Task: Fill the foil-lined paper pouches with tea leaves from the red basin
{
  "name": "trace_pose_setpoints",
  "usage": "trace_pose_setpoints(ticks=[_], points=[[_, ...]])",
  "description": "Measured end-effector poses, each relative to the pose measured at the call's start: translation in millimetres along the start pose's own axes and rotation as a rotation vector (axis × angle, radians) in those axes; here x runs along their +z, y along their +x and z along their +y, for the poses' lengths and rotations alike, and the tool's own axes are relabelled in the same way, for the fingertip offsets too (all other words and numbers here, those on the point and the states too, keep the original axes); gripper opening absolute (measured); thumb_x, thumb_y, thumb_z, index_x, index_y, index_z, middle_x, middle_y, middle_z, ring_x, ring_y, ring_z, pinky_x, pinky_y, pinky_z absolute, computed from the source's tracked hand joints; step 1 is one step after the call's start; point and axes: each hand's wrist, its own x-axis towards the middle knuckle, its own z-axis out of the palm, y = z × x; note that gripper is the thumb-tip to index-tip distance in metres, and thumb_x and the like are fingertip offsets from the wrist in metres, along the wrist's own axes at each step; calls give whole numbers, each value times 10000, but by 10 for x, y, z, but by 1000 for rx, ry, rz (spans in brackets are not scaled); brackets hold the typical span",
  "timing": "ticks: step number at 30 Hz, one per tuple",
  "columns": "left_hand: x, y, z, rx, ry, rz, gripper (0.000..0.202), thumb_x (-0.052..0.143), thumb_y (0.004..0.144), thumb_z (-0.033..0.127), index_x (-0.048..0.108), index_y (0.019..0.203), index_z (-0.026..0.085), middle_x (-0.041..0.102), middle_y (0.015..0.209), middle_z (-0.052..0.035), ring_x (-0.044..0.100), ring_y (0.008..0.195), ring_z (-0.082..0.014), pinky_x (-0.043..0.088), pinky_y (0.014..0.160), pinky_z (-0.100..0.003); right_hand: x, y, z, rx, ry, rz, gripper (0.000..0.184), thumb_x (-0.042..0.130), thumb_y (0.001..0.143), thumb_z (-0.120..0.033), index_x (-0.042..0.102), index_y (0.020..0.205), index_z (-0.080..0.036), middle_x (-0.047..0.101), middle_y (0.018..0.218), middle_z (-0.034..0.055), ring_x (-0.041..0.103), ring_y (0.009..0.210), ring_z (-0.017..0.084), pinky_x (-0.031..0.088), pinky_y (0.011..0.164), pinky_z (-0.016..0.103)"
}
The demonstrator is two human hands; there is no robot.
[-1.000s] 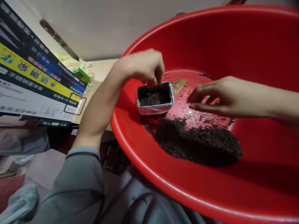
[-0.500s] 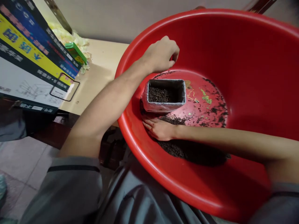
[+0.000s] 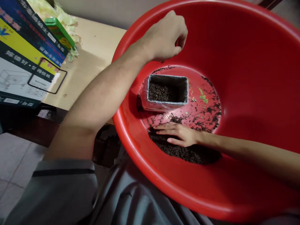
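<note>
Inside a big red plastic tub (image 3: 253, 78) stands a small rectangular box (image 3: 156, 106) with a silvery bag lining it. Dark tea leaves (image 3: 159, 92) fill part of the box, mostly toward its left side. My left hand (image 3: 167, 37) hangs above and behind the box with its fingers curled in; whatever they may hold is hidden. In front of the box, my right hand (image 3: 180, 133) lies palm down, fingers stretched leftward, on a heap of loose tea leaves (image 3: 185, 153). More dark bits are scattered over the tub floor to the right.
Left of the tub, a printed cardboard carton (image 3: 25, 62) leans over a light wooden tabletop (image 3: 93, 40). A green packet (image 3: 59, 32) and crumpled pale-yellow material (image 3: 44, 9) lie behind it. A thin dark wire loop (image 3: 48, 75) is by the carton.
My right hand has drawn back rightward from the tub's left wall, its fingers now flatter on the heap. My left hand stays curled over the tub. The camera view has shifted somewhat.
</note>
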Motion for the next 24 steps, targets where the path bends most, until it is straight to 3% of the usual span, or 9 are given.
trace_pose_setpoints(ticks=[3,7,10,13,16,20,22,24], points=[[-6,-10,-39,123,144,56,309,507,868,73,798,973,64,744,724,-54,533,730,-117,475,901,-301,3,55,-25,-15,-37,-6,625,525,1024,-393,424,1599,-169,409,1645,168,319,1571,242,290,1280,529],[22,1,-114,190,91,84,335,479,824,78,796,927,43,704,645,-18,527,589,-53,461,903,-286,-60,-108,57,-60,-9,-17,597,496,1038,-339,407,1608,-190,505,1588,139,363,1549,204,261,1297,499],[34,7,-128,252,73,92,360,454,814,107,791,914,31,662,628,10,542,571,-32,430,986,-315,-69,-325,138,73,-96,90,678,489,1040,-345,265,1664,-205,321,1691,152,218,1602,239,156,1304,581],[22,-2,-110,229,66,89,360,454,799,104,790,901,24,621,610,20,546,567,-30,425,1011,-363,-24,-431,153,33,-65,26,759,479,1042,-368,129,1691,-188,166,1737,157,133,1616,234,207,1304,525],[9,-8,-100,215,60,62,376,445,803,107,787,925,9,624,635,-10,560,577,-42,474,862,-328,-26,-445,171,-49,-4,30,753,435,1056,-358,69,1697,-207,154,1745,132,139,1616,227,213,1310,497],[33,26,-136,222,34,67,370,450,789,60,792,924,21,633,651,-32,584,560,-65,467,715,-262,-100,-541,277,86,-85,202,701,389,1076,-344,74,1698,-272,152,1748,91,71,1622,247,33,1314,574],[56,50,-165,219,18,83,346,475,774,24,800,890,52,618,617,-23,590,528,-91,455,640,-257,-84,-584,273,112,-61,147,726,397,1077,-384,41,1698,-265,99,1756,93,54,1624,253,33,1316,567],[70,67,-188,215,2,89,329,498,773,11,802,880,73,609,601,-17,607,522,-121,440,583,-265,-15,-559,197,97,27,52,772,412,1075,-418,-4,1697,-233,68,1759,109,78,1626,245,109,1326,524]])
